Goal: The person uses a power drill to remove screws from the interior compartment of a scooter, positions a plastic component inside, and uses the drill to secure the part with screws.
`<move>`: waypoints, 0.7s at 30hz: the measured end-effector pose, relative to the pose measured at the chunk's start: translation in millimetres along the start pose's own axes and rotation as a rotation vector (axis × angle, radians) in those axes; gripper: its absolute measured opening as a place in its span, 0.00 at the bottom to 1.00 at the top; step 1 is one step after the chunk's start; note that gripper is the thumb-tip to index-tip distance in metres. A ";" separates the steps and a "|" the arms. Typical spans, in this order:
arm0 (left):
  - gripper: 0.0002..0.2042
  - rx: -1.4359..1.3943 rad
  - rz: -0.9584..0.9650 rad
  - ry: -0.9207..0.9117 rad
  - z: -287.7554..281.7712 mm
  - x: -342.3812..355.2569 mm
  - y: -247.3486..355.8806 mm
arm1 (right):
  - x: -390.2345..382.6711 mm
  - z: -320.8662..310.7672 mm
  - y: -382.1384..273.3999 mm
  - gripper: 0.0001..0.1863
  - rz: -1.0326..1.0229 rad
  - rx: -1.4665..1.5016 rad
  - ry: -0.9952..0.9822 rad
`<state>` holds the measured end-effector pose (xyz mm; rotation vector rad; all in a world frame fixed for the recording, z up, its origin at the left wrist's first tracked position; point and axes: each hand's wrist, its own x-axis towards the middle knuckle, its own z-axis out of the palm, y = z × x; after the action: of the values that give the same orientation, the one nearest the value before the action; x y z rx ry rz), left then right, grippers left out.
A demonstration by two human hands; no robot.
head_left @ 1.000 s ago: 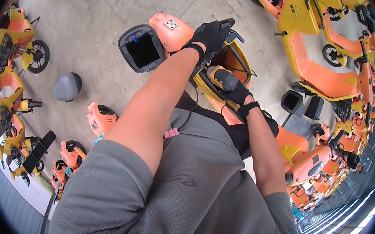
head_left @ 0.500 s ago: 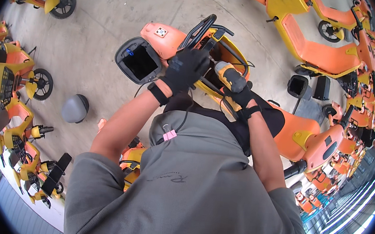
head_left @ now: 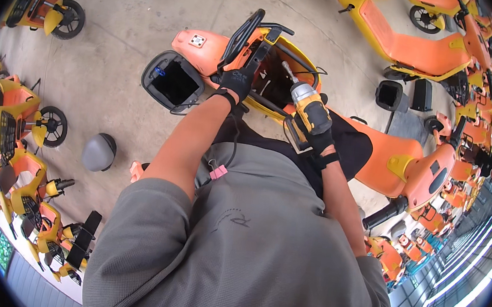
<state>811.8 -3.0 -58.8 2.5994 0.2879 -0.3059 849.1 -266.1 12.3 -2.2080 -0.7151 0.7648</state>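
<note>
Gloved in black, I am holding a yellow drill in my right hand, the fingers wrapping its grip. Its bit is pointing ahead and slightly left of that hand, over the open compartment of an orange scooter; whether the tip is touching anything inside, I cannot tell. My left hand is resting beside the compartment, just below the black rack; how far its fingers are closing, I cannot tell. Close to the left of that hand, a box with a dark inside is facing up, and farther left, nearer me, a grey shell is lying on the floor. A cable is hanging below the left hand, near a pink clip on my shirt. Well right of and beyond my right hand, another scooter is standing.
</note>
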 end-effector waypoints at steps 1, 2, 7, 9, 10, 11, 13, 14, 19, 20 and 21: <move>0.06 -0.023 0.014 -0.007 5.0 3.8 -4.1 | -1.0 -3.4 -1.7 0.21 -0.025 -0.283 -0.025; 0.05 -0.046 0.029 -0.018 9.5 5.7 -8.2 | -1.3 -4.9 -2.1 0.21 -0.099 -0.370 -0.004; 0.05 -0.092 0.003 -0.070 -2.2 -6.4 -5.4 | -2.1 -3.0 -1.3 0.21 -0.066 -0.332 0.084; 0.06 -0.216 0.045 -0.019 -2.0 -19.6 -13.0 | -2.1 -1.3 6.6 0.21 -0.047 -0.219 0.082; 0.08 -0.272 0.045 0.020 -3.9 -24.8 -14.6 | -3.0 0.4 11.1 0.19 -0.002 -0.130 0.145; 0.09 -0.291 0.062 0.049 -15.8 -34.0 -15.3 | 1.4 -3.9 9.5 0.18 -0.220 -0.398 0.173; 0.12 -0.360 -0.175 -0.135 -43.5 -48.6 -13.9 | 0.8 -7.8 7.7 0.18 -0.120 -0.318 0.112; 0.13 -0.401 -0.244 -0.211 -49.9 -56.6 -22.0 | -0.9 -6.9 8.7 0.18 -0.043 -0.143 0.124; 0.14 -0.496 -0.517 0.002 -22.3 -109.4 -90.7 | -2.4 4.4 41.2 0.16 0.148 0.097 0.186; 0.14 -0.536 -0.626 0.031 -22.8 -116.4 -101.1 | -1.1 4.5 41.6 0.16 0.153 0.110 0.183; 0.14 -0.577 -0.731 0.060 -20.5 -122.5 -111.4 | -0.6 3.8 42.3 0.16 0.124 0.129 0.193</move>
<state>669.6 84.3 -59.5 1.8547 1.1630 -0.3273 857.3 -290.9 -21.2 -2.1864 -0.4252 0.6285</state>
